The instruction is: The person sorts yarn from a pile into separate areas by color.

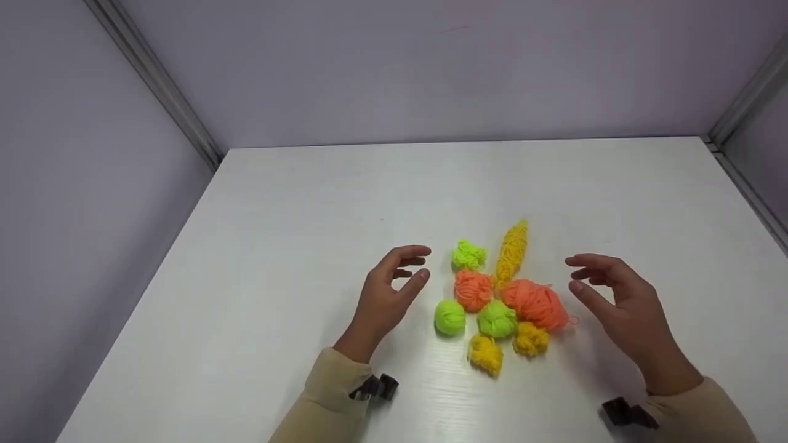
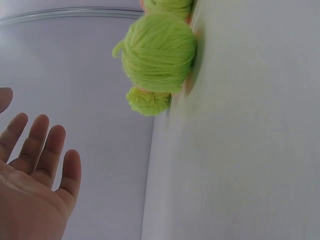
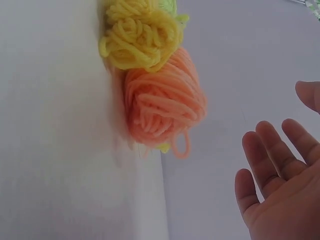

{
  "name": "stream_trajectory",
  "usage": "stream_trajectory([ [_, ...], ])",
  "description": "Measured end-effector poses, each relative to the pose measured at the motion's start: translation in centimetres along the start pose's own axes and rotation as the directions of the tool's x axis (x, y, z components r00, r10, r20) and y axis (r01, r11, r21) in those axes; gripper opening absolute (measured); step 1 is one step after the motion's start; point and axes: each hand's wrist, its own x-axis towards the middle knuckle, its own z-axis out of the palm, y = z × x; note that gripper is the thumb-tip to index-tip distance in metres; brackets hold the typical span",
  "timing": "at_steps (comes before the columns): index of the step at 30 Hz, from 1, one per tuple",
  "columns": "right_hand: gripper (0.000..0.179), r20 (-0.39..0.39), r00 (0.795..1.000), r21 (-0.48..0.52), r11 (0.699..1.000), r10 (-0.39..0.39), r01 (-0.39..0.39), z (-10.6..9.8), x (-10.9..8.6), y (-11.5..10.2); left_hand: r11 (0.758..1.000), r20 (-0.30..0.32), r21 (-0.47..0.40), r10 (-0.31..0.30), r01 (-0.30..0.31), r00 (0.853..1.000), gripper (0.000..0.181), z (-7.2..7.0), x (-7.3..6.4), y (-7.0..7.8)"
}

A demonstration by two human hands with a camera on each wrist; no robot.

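Several balls of yarn lie in a loose cluster on a white table. My left hand (image 1: 386, 298) hovers to their left with fingers loosely bent, holding nothing. Closest to it are a smooth green yarn ball (image 1: 450, 318), a small orange yarn ball (image 1: 473, 290) and a crumpled bright green yarn ball (image 1: 469, 255). On the other side my right hand (image 1: 628, 307) is raised with nothing in it, beside a large orange yarn ball (image 1: 534, 304) with a loose loop. A long yellow yarn bundle (image 1: 512, 253) points toward the back. Another green yarn ball (image 1: 497, 319) sits mid-cluster.
Two small yellow yarn balls, a front one (image 1: 486, 354) and a right one (image 1: 530, 339), lie at the cluster's near side. The white table (image 1: 265, 246) meets pale walls (image 1: 400, 74) at the back and sides, with metal frame posts (image 1: 160, 80) in the corners.
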Motion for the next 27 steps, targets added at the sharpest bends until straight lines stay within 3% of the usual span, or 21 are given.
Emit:
stream_trajectory([
  [16,0.028,0.02,0.998,-0.055,0.997,0.053,-0.052,0.7,0.9,-0.1,0.999,0.016,-0.033,-0.023,0.024,1.0,0.032,0.9,0.5,0.2],
  [27,0.026,0.026,0.999,-0.028,0.999,0.048,-0.047,0.8,1.1,0.1,0.995,0.021,-0.1,0.031,-0.029,0.999,0.03,2.1,1.4,1.0],
])
